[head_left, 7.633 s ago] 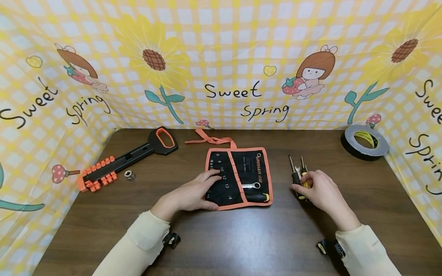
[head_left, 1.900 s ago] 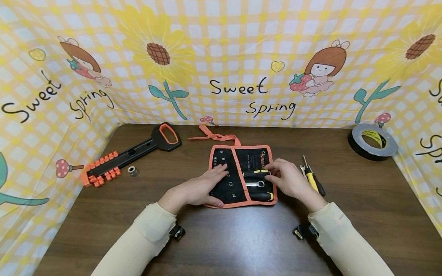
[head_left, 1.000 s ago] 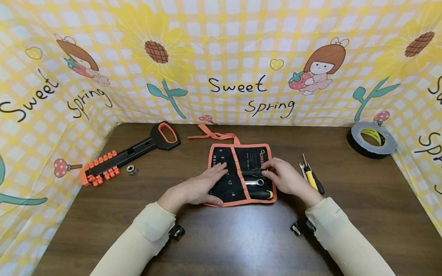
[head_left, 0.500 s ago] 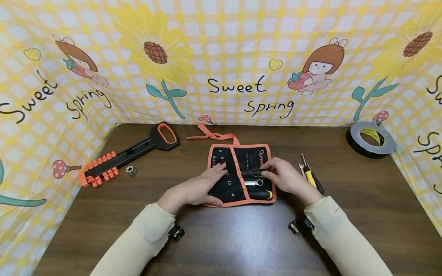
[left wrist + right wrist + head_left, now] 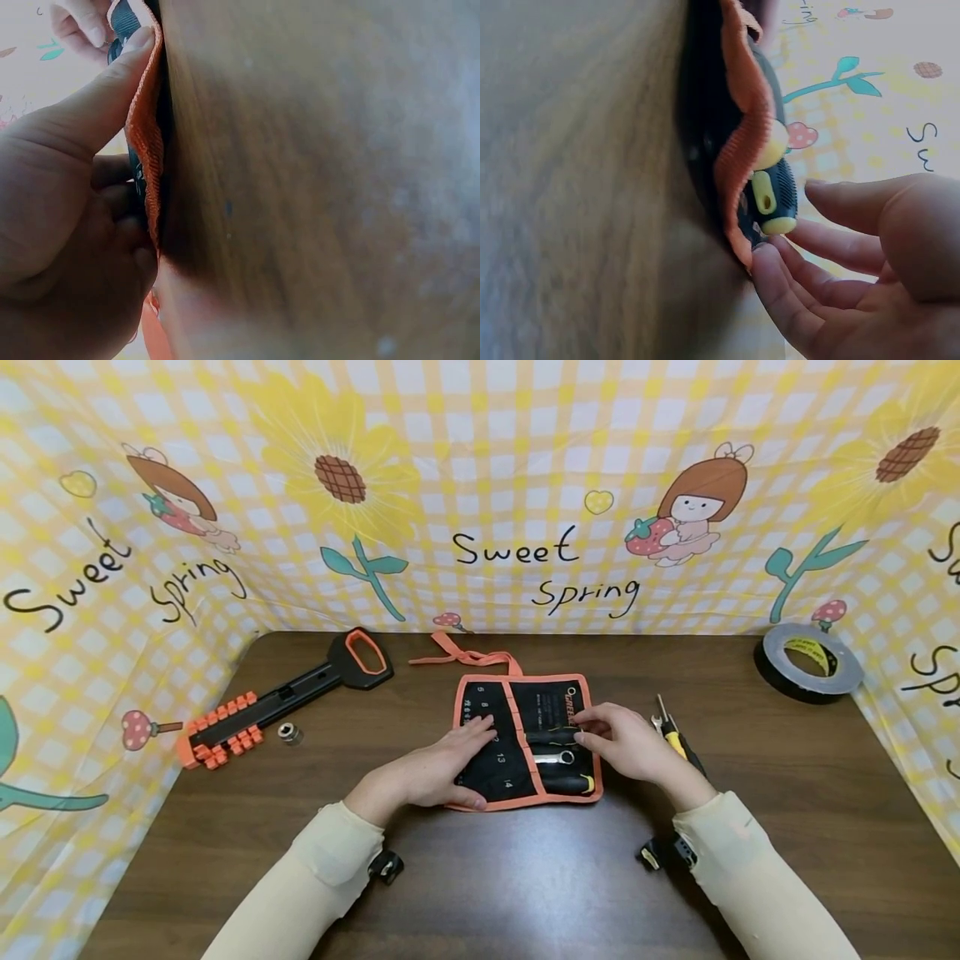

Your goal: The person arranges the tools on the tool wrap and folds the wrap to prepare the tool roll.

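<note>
A black tool pouch with orange trim lies unrolled on the table. My left hand rests on its numbered left half, fingers spread, with the thumb pressing the orange edge. In the right-hand pockets sit a black-and-yellow screwdriver, a ring-ended wrench and another black-and-yellow handle. My right hand is at the upper screwdriver's handle end. The right wrist view has its thumb a small gap off that handle, while the other fingertips lie at its yellow end and the pouch edge.
Right of the pouch lie a small wrench and two screwdrivers, one with a yellow handle, partly behind my right hand. A tape roll stands back right. At left are a black rack with orange clips and a metal socket.
My right hand has gone from the loose tools to the pouch, where a screwdriver now fills the upper pocket. Its handle has turned, and the hand has eased slightly right. The left hand stays put.
</note>
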`<action>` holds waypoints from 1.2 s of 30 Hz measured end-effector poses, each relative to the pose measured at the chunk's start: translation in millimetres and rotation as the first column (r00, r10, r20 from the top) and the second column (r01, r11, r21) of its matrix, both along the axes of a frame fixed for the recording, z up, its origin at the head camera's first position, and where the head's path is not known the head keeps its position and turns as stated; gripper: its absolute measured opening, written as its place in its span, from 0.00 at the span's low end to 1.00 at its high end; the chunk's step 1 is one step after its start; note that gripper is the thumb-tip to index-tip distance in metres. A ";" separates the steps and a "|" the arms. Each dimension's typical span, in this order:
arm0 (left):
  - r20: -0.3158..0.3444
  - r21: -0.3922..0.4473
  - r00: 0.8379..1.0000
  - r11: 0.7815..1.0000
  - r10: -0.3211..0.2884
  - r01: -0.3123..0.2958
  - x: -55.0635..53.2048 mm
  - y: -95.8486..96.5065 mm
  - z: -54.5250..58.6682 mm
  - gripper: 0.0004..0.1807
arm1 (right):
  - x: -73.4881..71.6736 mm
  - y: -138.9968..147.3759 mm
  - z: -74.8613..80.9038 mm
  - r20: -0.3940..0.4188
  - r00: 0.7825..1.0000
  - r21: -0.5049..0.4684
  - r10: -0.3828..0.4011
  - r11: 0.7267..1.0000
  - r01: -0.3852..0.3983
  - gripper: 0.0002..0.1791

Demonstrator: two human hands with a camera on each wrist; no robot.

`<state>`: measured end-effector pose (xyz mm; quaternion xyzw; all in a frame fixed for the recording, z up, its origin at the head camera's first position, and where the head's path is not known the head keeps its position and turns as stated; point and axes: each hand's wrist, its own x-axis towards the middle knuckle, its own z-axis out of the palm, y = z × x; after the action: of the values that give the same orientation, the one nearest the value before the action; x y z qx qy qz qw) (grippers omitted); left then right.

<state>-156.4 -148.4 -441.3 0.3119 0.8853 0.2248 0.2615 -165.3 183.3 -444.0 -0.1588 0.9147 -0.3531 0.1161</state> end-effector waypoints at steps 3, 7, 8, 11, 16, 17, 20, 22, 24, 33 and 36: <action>0.005 0.001 1.000 1.000 0.005 -0.005 0.6 -0.1 -0.2 0.56 | 4.4 7.2 1.6 -0.037 0.999 -0.027 -0.027 0.999 0.026 0.18; 0.001 0.000 1.000 1.000 0.007 -0.007 0.2 -0.3 -0.6 0.56 | 11.9 18.6 6.5 -0.112 0.992 -0.031 -0.066 0.998 0.063 0.14; 0.000 0.000 1.000 1.000 0.006 -0.006 0.1 -0.1 -0.6 0.56 | 14.1 21.8 7.7 -0.128 0.989 -0.030 -0.077 0.997 0.074 0.14; 0.001 0.001 1.000 1.000 0.006 -0.006 -0.1 -0.2 -1.1 0.56 | 20.1 31.8 10.4 -0.159 0.981 -0.011 -0.112 0.994 0.112 0.13; 0.004 0.003 1.000 1.000 0.011 -0.011 0.2 -0.7 -1.9 0.56 | 28.0 48.0 11.1 -0.180 0.971 0.007 -0.155 0.987 0.159 0.14; 0.003 0.003 1.000 1.000 0.010 -0.010 0.2 -0.7 -2.0 0.56 | 29.6 51.0 11.4 -0.183 0.970 0.007 -0.161 0.986 0.165 0.14; 0.006 0.004 1.000 1.000 0.011 -0.011 0.1 -0.1 -2.0 0.56 | 34.9 59.4 12.8 -0.197 0.964 0.005 -0.179 0.983 0.184 0.13; 0.006 0.004 1.000 1.000 0.012 -0.012 0.1 0.0 -1.7 0.56 | 38.2 64.5 13.9 -0.211 0.959 0.000 -0.188 0.981 0.192 0.13; 0.007 0.003 1.000 1.000 0.015 -0.015 0.3 -0.2 -1.5 0.56 | 41.2 69.5 14.5 -0.229 0.953 -0.006 -0.196 0.980 0.200 0.13; 0.009 0.002 1.000 1.000 0.011 -0.011 0.3 -0.3 -1.9 0.56 | 50.7 92.8 14.3 -0.286 0.929 0.020 -0.235 0.968 0.251 0.10; 0.013 0.004 1.000 1.000 0.014 -0.014 0.0 -0.2 -1.7 0.56 | 53.8 98.9 12.2 -0.250 0.938 0.053 -0.239 0.964 0.260 0.10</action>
<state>-156.4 -148.6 -443.0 0.3049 0.8852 0.2306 0.2649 -111.5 282.2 -431.8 -0.0779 0.9489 -0.3037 -0.0349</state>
